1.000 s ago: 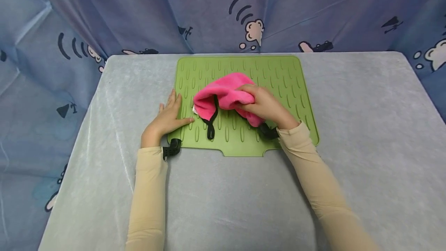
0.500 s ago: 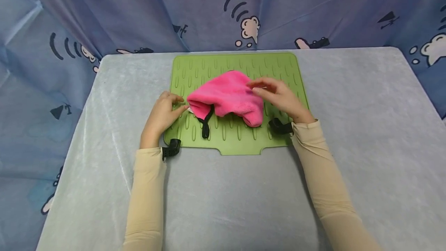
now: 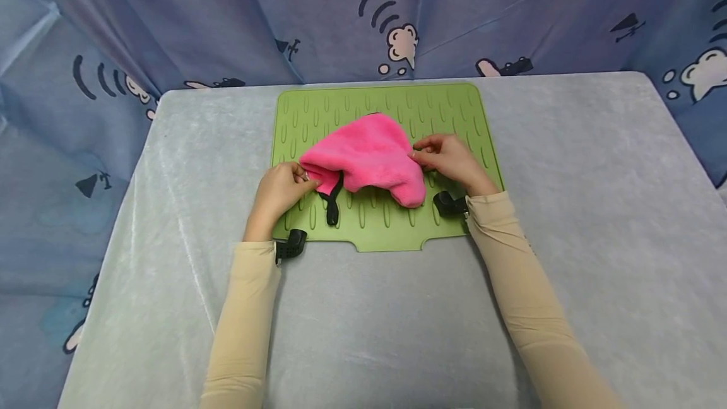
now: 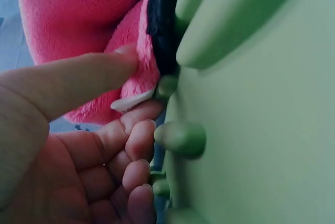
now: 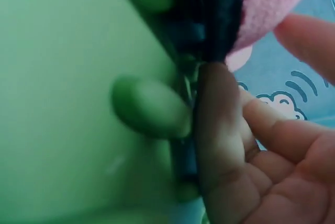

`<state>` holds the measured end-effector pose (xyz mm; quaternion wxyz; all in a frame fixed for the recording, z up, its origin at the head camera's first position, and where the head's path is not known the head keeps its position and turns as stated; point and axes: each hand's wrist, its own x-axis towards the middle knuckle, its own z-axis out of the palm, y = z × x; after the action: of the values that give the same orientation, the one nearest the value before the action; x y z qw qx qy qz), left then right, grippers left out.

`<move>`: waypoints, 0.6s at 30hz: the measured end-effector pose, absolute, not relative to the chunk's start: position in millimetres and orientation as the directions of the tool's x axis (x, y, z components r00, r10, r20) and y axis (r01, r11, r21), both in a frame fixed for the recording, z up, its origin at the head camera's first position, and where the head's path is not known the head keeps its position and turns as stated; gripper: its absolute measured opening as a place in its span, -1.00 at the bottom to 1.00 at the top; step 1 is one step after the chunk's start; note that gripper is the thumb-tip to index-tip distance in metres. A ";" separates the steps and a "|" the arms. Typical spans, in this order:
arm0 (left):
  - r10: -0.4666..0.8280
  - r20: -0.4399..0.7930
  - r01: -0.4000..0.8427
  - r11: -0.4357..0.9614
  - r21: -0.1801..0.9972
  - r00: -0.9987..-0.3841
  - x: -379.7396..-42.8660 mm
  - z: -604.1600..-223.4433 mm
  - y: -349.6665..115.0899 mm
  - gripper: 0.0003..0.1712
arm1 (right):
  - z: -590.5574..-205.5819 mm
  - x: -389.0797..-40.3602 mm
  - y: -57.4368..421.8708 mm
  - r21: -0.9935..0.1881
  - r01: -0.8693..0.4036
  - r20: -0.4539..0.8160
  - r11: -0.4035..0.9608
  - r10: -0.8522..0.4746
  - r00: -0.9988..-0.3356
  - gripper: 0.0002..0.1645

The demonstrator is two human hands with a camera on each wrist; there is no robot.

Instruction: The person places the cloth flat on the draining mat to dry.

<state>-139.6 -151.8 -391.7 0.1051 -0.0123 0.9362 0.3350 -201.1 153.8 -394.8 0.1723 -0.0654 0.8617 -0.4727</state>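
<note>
A crumpled pink hand towel [image 3: 369, 153] with black edging, a black hanging loop [image 3: 332, 212] and a small white tag [image 4: 131, 101] lies on a ribbed green mat [image 3: 392, 238]. At the towel's left corner, my left hand [image 3: 279, 191] has its thumb on the pink pile and its index finger under the tag, pinching the edge. My right hand [image 3: 451, 158] reaches the right edge of the towel. In the right wrist view, its thumb touches the pink pile [image 5: 272, 4] and its index finger is at the black edging. The towel's underside is mostly hidden.
The mat lies on a table with a pale grey cover [image 3: 568, 175]. Behind and to the left hangs a blue printed curtain [image 3: 318, 17]. A black wrist camera sits at the left wrist [image 3: 292, 245] and another at the right wrist [image 3: 449, 204].
The right hand has released its bunched grip, drawn back, then come to the towel's right edge. The left hand has moved from the mat to the towel's left corner. The towel has spread out.
</note>
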 end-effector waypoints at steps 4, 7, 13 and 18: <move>0.044 -0.197 -0.093 0.767 0.635 -0.979 -140.6 -393.4 -152.0 -0.76 | -395.5 -200.3 152.9 -0.810 0.014 -0.234 0.587 -0.301 -0.924 -0.62; 0.043 -0.189 -0.096 0.738 0.668 -0.981 -141.5 -395.8 -155.1 -0.80 | -395.5 -200.3 150.9 -0.785 -0.015 -0.231 0.619 -0.315 -0.921 -0.61; 0.023 -0.219 -0.178 0.501 0.847 -0.975 -143.0 -397.8 -164.0 -0.87 | -397.0 -202.5 150.1 -0.789 0.018 -0.269 0.614 -0.318 -0.909 -0.51; 0.036 -0.277 -0.263 0.225 0.938 -0.960 -145.9 -397.6 -169.1 -0.91 | -397.5 -202.5 151.8 -0.810 0.084 -0.310 0.581 -0.302 -0.901 -0.46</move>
<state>-145.9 -169.1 -397.6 0.1208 -0.0733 0.7731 0.6183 -202.5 151.8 -397.5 0.2130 -0.0632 0.8632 -0.4534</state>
